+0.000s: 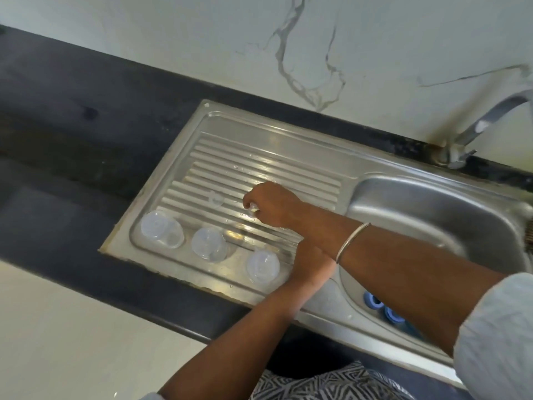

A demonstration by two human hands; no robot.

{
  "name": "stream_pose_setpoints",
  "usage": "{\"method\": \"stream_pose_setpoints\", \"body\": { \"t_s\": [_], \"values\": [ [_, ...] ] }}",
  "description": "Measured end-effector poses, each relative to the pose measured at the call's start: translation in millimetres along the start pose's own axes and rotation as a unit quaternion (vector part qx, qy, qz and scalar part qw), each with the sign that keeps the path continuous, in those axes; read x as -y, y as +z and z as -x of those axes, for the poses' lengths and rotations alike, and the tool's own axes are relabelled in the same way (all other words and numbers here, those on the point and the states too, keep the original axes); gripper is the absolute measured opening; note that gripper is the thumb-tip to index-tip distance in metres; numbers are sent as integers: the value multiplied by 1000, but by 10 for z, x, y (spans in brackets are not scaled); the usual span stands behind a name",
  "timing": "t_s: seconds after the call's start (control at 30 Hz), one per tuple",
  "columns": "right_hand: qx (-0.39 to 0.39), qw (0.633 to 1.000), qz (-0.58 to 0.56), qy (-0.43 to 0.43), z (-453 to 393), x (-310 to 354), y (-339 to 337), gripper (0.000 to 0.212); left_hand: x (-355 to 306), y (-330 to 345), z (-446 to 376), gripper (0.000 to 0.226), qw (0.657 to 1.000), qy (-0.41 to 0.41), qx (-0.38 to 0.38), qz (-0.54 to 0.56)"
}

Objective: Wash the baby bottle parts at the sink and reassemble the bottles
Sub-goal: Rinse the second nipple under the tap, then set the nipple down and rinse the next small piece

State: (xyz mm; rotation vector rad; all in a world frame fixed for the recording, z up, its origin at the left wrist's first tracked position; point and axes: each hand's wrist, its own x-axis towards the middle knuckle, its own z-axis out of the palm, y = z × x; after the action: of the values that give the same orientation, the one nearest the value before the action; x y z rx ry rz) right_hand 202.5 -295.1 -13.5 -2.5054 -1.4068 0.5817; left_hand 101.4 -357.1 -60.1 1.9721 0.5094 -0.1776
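Nipple [253,208] seemingly in right hand [271,204]

Three caps [209,243] on drainboard [259,157], left of basin [432,209]

right hand [271,204] fingers curled, pinching | left hand hidden under right forearm [403,255]
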Motion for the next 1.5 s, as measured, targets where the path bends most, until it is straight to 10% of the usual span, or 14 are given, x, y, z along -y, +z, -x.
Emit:
{"method": "stream_pose_setpoints", "body": {
  "t_s": [0.3, 0.53, 0.7, 1.13, 1.5],
  "values": [
    [-118, 983, -134, 50, 349, -216, -77, 44, -76, 38, -38, 19, 1000, 1, -1, 27],
    [-273, 866, -271, 319, 1541, -1036, 106, 18, -134, 129, -51, 22, 998, 52, -37, -16],
    [-159, 826, -236, 486, 2393, -1584, 555, 13, -171, 248, -49, 22, 992, 91, -24, -79],
    [-16, 824, -193, 533, 3092, -2238, 1177, 12, -368, 850, -73, 21, 916, 152, 0, -372],
    [24, 842, -250, 477, 2991, -2480, 1367, 11, -424, 1300, -222, 18, 967, 9, 87, -238]
  ]
}}
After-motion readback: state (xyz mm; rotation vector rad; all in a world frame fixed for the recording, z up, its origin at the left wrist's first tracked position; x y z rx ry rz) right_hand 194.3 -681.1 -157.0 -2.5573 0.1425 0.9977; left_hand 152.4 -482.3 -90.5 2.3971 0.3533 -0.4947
